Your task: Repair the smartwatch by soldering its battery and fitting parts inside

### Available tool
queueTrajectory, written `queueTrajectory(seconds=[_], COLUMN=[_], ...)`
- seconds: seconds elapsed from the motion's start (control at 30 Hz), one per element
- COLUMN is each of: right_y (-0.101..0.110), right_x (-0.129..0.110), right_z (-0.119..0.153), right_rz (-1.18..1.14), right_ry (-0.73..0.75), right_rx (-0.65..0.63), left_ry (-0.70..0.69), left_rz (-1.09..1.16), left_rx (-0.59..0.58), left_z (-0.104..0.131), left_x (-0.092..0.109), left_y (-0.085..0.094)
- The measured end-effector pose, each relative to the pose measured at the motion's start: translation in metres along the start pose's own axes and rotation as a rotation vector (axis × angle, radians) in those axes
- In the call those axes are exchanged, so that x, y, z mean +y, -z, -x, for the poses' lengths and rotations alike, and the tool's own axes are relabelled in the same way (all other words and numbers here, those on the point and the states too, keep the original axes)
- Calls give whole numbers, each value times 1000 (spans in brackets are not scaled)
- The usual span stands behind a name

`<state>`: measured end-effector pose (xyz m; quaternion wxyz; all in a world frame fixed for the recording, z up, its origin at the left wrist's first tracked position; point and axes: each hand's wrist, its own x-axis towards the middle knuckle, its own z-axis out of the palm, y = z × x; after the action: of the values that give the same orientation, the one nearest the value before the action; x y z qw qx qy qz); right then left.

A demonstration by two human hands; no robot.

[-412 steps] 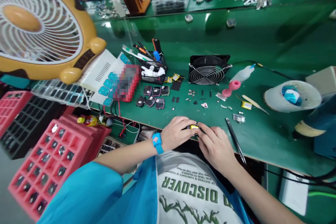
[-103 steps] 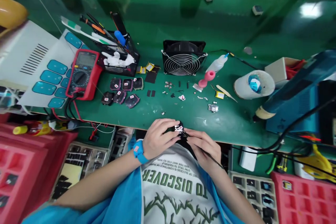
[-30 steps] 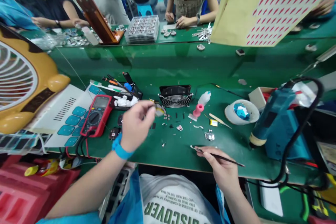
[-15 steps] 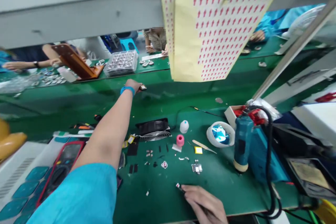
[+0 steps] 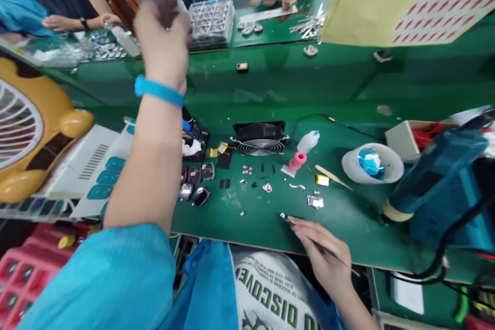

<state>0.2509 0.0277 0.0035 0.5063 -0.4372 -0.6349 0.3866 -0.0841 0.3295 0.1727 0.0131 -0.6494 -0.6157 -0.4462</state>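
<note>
My left hand (image 5: 164, 44) is raised at the upper left, above the shelf edge, with a blue band at its wrist; its fingers are blurred. On the green shelf to its right lies a small black device with a pale face (image 5: 242, 66). Low on the right of the bench, my right hand (image 5: 323, 245) is closed on tweezers (image 5: 290, 219) with a small white and red part (image 5: 282, 215) at their tip. Ahead of that hand are a silvery part (image 5: 315, 200), a yellow battery (image 5: 322, 180) and a small white ring-shaped part (image 5: 267, 187).
A black fan (image 5: 260, 138) stands mid-bench. Beside it are a white bottle (image 5: 308, 142), a pink bottle (image 5: 297, 161) and a white bowl (image 5: 372, 164). A teal tool (image 5: 421, 175) is at right. Other people's hands work across the shelf; yellow paper hangs above.
The view has shifted. My left hand has left the small device on the shelf and moved up and left, near the brown stand. My right hand still holds the tweezers.
</note>
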Motion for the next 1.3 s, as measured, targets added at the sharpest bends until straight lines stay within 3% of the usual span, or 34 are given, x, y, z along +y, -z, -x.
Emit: queueTrajectory(seconds=[0.07,0.13,0.23,0.27,0.33,0.43,0.53,0.67,0.73,0.83,1.03,1.13,1.3], right_y=[0,-1,-7,-10,-17,-29,-35,-36,-34,-28,-9,-5,-7], right_x=[-1,-2,-5,-6,-8,-12,-14,-15,-16,-20,-34,-36,-34], right_z=[0,0,1,1,2,4,6,10,11,12,8,6,5], right_rz=[-14,-31,-70,-83,-110,-147,-153,-138,-132,-135,-187,-194,-171], right_ry=[-5,-10,-25,-36,-58,-68,-72,-75,-78,-62,-12,9,46], right_rx=[1,-2,-34,-44,-57,-73,-93,-73,-61,-55,-113,-161,-198], left_ry=[-14,-58,32,21,58,30,-67,-89,43,357,885,1069,1220], left_rz=[215,298,177,163,129,61,10,31,127,356,824,950,1056], left_rx=[178,169,-379,-485,-579,-581,-559,-588,-591,-607,-772,-813,-826], left_z=[59,130,229,256,297,334,348,345,340,335,337,338,338], left_x=[24,47,61,60,54,43,40,42,45,53,77,87,95], left_y=[35,60,71,68,60,48,42,38,36,34,31,31,35])
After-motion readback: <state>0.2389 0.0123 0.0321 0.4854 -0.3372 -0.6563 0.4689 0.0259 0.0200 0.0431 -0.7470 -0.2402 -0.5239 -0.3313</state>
